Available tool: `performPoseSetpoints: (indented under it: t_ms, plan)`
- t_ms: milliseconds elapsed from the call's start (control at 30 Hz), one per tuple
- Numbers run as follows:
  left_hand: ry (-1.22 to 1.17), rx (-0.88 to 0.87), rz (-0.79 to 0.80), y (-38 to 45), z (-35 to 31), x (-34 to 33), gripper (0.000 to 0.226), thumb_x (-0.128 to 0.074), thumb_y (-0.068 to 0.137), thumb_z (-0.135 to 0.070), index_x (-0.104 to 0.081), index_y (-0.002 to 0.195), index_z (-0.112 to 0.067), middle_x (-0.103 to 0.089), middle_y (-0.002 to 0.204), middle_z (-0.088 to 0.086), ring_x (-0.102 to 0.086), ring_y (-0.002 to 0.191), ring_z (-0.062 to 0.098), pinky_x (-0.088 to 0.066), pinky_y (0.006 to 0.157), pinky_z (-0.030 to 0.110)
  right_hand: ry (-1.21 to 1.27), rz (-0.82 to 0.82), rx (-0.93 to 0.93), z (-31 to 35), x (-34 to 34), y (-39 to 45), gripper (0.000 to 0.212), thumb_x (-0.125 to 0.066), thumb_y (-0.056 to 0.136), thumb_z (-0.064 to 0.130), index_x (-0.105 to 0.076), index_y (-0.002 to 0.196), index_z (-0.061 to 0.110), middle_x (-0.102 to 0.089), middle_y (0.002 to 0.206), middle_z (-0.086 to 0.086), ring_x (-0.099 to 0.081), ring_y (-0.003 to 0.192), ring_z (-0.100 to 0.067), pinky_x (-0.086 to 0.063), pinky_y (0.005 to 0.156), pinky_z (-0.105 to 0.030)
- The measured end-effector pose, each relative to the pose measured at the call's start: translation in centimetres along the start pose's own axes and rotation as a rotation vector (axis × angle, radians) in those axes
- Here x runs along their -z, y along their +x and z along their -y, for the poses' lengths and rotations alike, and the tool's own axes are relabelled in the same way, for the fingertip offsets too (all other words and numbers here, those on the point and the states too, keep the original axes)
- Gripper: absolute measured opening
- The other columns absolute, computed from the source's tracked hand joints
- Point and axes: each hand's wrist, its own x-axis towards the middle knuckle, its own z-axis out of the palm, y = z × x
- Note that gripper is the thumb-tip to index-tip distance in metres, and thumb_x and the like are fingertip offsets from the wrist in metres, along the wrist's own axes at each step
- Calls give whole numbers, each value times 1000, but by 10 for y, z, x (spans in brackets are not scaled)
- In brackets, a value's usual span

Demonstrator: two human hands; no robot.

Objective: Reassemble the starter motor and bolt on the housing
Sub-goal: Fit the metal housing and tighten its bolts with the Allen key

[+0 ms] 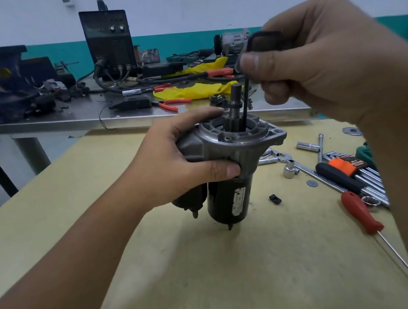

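One left hand (172, 159) grips one starter motor (228, 166) and holds it upright above the yellow table (163, 279). The thumb is curled on the front and the fingers wrap round the back of the grey housing (242, 138). The black body points down, and only a small tip at the bottom is close to the table top. One shaft (238, 101) sticks up out of the housing.

One right hand (316, 63) pinches one black bent key (246, 100) at its top. The long leg of the key goes straight down into the housing, just beside the shaft.

To the right on the table lie one screwdriver with a red handle (361, 211), one with a black handle (337, 178), one set of silver keys in an orange holder (344, 163), and two loose round washers (311, 183). A small black piece (275, 198) lies near the motor.

Behind, one metal table (59, 117) holds two red pliers (167, 104), one yellow cloth (193, 91) and one black machine (109, 41).
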Motion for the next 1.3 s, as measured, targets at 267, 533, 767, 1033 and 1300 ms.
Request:
performPoseSetpoints:
  t_ms: [267,533,767,1033,1300]
  plan:
    - [-12,-7,3,0,0,-1,77,-91,61,-23,-63,132,-28,-73,118,-11,-73,104,10,-58,85,20,152,-70,4,-6,-34,1,5,-54,104,9,-54,100,6,-70,67,-13,-61,44,-25,-51,44,-33]
    - [-8,-30,21,0,0,1,76,-90,64,-22,-62,135,-21,-73,118,-6,-73,106,14,-59,88,25,56,71,33,-10,-27,-5,7,-60,97,1,-62,97,7,-72,75,-11,-66,53,-24,-55,45,-36]
    - [-7,-70,32,0,-1,0,71,-91,68,-24,-62,133,-27,-73,117,-12,-73,105,11,-57,84,19,5,-56,123,-17,-37,-9,11,-71,94,8,-62,90,13,-72,68,-6,-56,41,-17,-44,40,-26]
    - [-35,-63,40,0,2,1,64,-87,74,-20,-62,133,-23,-75,116,-6,-73,105,17,-58,86,24,9,-58,45,-10,-43,-10,9,-74,91,7,-67,90,13,-75,71,-8,-63,45,-15,-45,41,-17]
    - [11,-57,43,-1,0,2,62,-92,68,-24,-64,121,-36,-75,108,-6,-75,97,16,-59,80,23,-59,-171,55,-12,-52,-10,28,-90,74,14,-62,74,15,-65,58,3,-55,45,-3,-44,43,-16]
